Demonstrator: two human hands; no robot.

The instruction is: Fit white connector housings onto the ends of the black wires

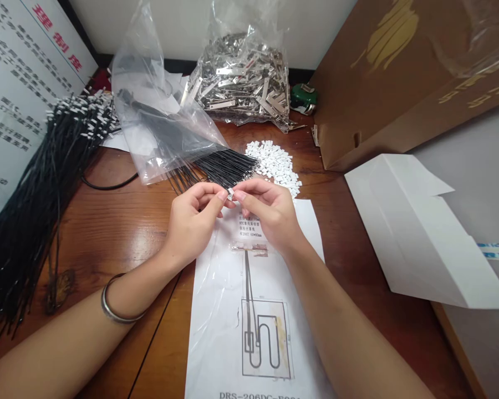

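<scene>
Hands brought together above a wooden desk (353, 249), we pinch a small white piece (230, 193) between the fingertips of our left hand (194, 224) and right hand (271, 215), near the far edge of a printed sheet (258, 282). It looks light and fairly stiff, by our judgement, and small enough to slip away easily; its sides seem the best hold, taken lightly between thumb and forefinger. Whether a wire is fixed to it, we cannot tell. Just beyond our fingers, toward the desk's far edge, lie black wires (228, 166) and a heap of white pieces (274, 165).
</scene>
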